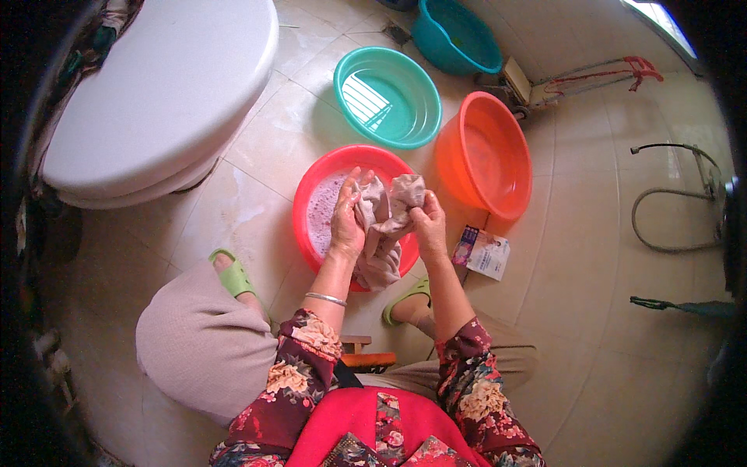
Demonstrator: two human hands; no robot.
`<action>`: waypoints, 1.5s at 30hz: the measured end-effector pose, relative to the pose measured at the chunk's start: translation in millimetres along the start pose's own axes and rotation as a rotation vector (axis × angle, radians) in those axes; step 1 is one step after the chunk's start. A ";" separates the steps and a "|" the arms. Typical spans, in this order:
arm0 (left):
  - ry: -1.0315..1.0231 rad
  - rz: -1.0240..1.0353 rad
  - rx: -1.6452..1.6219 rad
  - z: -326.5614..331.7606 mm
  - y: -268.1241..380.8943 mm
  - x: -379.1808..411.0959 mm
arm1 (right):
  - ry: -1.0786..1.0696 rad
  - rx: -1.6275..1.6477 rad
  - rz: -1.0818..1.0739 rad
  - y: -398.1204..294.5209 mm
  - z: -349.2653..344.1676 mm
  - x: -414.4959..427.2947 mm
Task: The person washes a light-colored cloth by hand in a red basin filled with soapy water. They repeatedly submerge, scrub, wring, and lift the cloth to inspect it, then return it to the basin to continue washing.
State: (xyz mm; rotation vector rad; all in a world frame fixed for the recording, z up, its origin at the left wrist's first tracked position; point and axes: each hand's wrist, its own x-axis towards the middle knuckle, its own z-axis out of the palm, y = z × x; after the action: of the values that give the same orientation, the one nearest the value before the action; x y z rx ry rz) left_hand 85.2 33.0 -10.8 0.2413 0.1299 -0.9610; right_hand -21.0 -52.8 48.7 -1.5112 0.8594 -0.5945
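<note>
A wet, light beige-grey cloth [382, 233] is held up over a red plastic basin [303, 201] of sudsy water [322, 213]. Around the cloth's left side is my left hand [348, 222], its upper fingers spread and the cloth lying against the palm and thumb. My right hand [430, 226] pinches the bunched upper right part of the cloth between thumb and fingers. The cloth's lower end hangs down to the basin's near rim; whether it touches the rim I cannot tell.
Beyond the red basin stands a green basin [435, 128] of clear liquid. An orange basin [449, 157] leans to its right, with a teal tub [426, 35] behind. A printed packet [489, 254] lies at right. A white bathtub-like fixture [175, 87] fills the upper left. A folding cart [518, 82] stands by the wall.
</note>
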 end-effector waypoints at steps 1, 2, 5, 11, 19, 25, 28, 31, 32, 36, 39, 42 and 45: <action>-0.012 -0.003 0.003 1.4 -0.6 0.4 | -0.043 -0.043 0.009 0.4 3.0 -1.4; -0.024 -0.006 0.007 3.0 -1.6 0.7 | -0.085 -0.086 0.019 1.6 7.2 -2.8; -0.075 -0.017 0.048 3.7 -0.8 2.1 | -0.129 -0.246 0.064 9.5 26.9 -1.2; -0.161 0.043 0.158 23.9 -4.5 -5.3 | 0.037 -0.451 -0.207 22.9 34.1 13.6; -0.260 0.081 0.398 22.6 -3.1 1.9 | 0.047 -0.534 0.146 -25.0 24.1 15.4; -0.156 0.011 0.494 5.7 8.4 8.7 | 0.010 -0.103 0.006 -82.5 4.4 10.4; -0.243 0.002 0.452 0.6 1.4 10.5 | 0.011 -0.027 -0.071 -119.3 7.3 5.8; -0.316 -0.092 0.374 13.0 2.2 7.7 | -0.006 -0.037 -0.165 -140.8 11.9 1.8; -0.333 -0.129 0.387 20.4 3.1 5.9 | 0.002 -0.051 -0.153 -144.1 14.9 0.1; -0.544 0.058 0.550 28.5 -1.5 10.1 | -0.021 -0.109 -0.040 -124.2 18.6 3.7; -0.512 0.020 0.710 45.4 -0.7 -2.9 | 0.000 -0.065 0.124 -87.2 8.5 3.2; -0.328 -0.184 0.783 15.0 0.3 2.4 | -0.066 0.030 0.230 -73.0 23.7 -1.5; -0.148 -0.273 0.647 2.0 -8.2 3.1 | -0.199 0.110 0.222 -56.6 9.9 3.1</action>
State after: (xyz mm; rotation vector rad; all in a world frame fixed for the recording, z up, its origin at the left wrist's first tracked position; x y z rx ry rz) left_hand 80.3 25.5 -10.7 0.7595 -0.2991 -1.2711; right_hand -1.5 -50.1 102.8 -1.3289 0.8132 -0.3165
